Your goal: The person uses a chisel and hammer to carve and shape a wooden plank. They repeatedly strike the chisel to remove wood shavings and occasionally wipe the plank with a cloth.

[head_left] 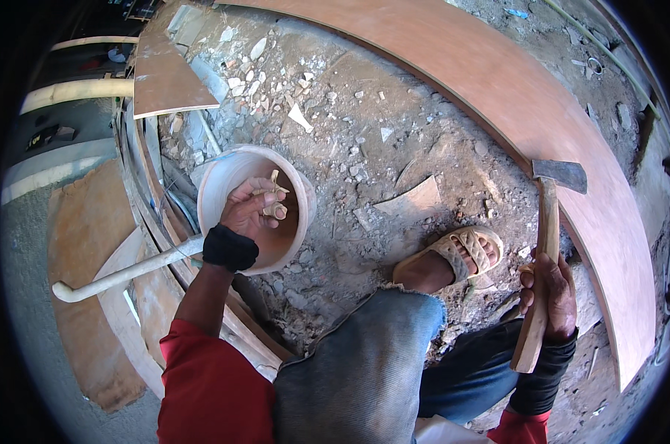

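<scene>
My right hand [555, 297] is wrapped round the wooden handle of a hatchet [547, 222]. The hatchet stands nearly upright in the picture, its dark flared metal head [561, 175] over the edge of a long reddish-brown plywood strip [498, 89]. Over the mouth of a dusty pinkish bucket [210, 177], my left hand [250, 211] pinches small tan pieces [277, 210]. One of them looks like a short hollow ring; their exact kind is unclear. The bucket's inside is partly hidden by this hand.
Rubble and plaster chips [250, 78] cover the dirt floor. My sandalled foot [453, 259] rests between bucket and plywood. Left of the bucket lie a white pipe [128, 272] with a bent end, wooden strips and stained boards [91, 296]. A brown plywood piece [168, 81] lies behind the bucket.
</scene>
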### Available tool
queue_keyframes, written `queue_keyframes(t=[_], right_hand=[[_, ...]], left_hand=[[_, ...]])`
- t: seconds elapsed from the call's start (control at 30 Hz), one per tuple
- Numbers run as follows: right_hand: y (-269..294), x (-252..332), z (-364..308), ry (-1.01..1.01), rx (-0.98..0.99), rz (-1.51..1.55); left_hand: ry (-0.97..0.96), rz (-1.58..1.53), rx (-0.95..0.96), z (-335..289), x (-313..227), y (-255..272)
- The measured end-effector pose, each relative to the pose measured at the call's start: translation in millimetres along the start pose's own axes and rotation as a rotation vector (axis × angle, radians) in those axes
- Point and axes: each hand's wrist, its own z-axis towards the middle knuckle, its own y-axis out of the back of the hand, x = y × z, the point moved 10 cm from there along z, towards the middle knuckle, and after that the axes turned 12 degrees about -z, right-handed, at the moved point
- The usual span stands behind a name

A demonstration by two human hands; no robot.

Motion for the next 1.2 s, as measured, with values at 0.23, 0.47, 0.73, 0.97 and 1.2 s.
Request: queue_keyframes(t=[0.23, 0.47, 0.73, 0.97, 1.2], right_hand=[[4, -3, 1, -0.012, -0.036, -0.005], [6, -9, 6, -0.018, -0.057, -0.015], [6, -11, 13, -0.025, -0.048, -0.051], [4, -9, 12, -0.017, -0.057, -0.051], [5, -11, 13, -0.039, -0.054, -0.001]], left_hand=[[0.092, 0.757, -0.256, 7, 5, 52], [0.178, 1.38, -0.192, 61, 42, 108], [0.267, 1.413, -0.17, 104, 105, 108], [0.292, 1.433, -0.244, 96, 101, 84], [0.309, 1.396, -0.393, 78, 86, 84]])
